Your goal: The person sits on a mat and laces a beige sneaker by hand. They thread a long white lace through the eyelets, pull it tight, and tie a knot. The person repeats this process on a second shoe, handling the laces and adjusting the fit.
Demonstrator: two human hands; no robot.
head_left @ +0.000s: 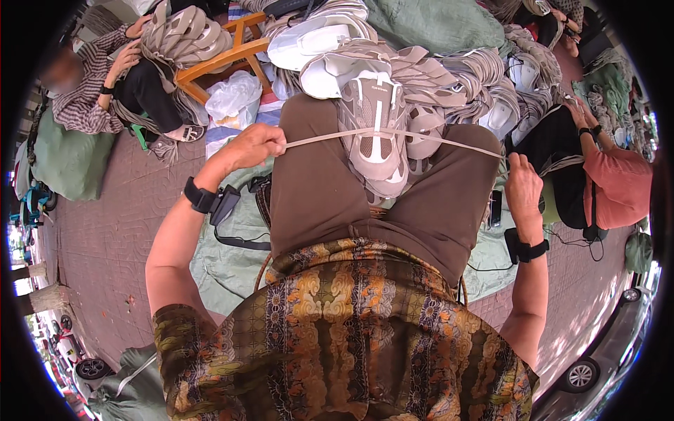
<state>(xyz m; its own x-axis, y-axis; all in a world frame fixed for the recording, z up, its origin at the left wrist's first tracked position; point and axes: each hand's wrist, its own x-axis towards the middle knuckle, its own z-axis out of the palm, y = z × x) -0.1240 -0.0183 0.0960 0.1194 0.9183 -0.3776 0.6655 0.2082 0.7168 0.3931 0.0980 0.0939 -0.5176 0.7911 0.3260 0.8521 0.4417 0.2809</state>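
Observation:
A beige shoe upper (pixel 366 119) with white trim lies between my knees, toe end toward me. A thin beige shoelace (pixel 321 139) crosses its front and is pulled taut out to both sides. The lace's left end is pinched in my left hand (pixel 254 146), beside my left knee. Out past my right knee, my right hand (pixel 524 184) is closed on the other end. A second upper (pixel 424 133) sits just right of the first, partly hidden under it and the lace.
Stacked shoe uppers (pixel 456 81) spread ahead of my knees. At left are a wooden stool (pixel 225 59), a white plastic bag (pixel 234 98) and a seated person (pixel 88 105) with uppers. Another person (pixel 614 179) sits at right. Green sheeting (pixel 225 277) covers ground under me.

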